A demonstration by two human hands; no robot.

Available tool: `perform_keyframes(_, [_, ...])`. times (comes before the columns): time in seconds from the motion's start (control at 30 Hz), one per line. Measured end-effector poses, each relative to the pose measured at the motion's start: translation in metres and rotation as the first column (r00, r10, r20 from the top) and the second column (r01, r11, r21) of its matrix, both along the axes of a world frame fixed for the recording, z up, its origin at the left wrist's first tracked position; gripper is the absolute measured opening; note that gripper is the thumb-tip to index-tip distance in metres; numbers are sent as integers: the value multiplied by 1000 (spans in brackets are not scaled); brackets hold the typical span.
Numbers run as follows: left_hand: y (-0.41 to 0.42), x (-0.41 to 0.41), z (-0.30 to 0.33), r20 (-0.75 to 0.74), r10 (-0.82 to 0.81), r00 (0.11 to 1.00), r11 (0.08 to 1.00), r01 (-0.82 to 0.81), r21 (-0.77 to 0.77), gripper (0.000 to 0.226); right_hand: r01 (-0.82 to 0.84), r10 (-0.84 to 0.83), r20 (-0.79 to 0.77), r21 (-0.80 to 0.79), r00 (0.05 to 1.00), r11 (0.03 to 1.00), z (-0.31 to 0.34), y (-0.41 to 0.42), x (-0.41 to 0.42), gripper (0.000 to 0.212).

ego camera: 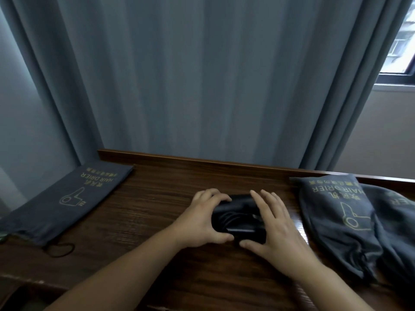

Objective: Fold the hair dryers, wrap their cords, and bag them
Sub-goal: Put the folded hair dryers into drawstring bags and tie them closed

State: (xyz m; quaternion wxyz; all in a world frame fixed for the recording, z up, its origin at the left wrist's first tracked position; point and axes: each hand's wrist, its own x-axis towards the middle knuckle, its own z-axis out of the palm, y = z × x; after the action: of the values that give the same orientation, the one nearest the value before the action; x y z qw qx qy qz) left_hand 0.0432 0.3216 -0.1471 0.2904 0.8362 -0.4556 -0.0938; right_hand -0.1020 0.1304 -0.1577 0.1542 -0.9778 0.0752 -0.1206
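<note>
Both hands, left [197,221] and right [275,223], cup a black dryer [238,221] on the table [146,212], between grey bags [65,200].

Bare desk [157,221] lies open between the flat bag [67,198] left and stuffed bags [336,221] right

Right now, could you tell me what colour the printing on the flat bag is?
Yellow-gold, on the flat bag; head view.
</note>
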Motion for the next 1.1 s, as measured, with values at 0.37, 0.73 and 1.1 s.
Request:
perform_keyframes(0.37, [44,-5,24,-83,61,995,983,-45,176,105,-54,37,-123,-139,992,989,2,11,-1,110])
perform_keyframes(0.73, [223,66,-6,279,772,571,352,-750,559,86,-33,16,-132,-129,991,991,6,25,3,112])
perform_keyframes(1.1, [101,-9,8,148,423,894,780,-443,442,77,-16,4,-150,-81,989,997,12,30,1,105])
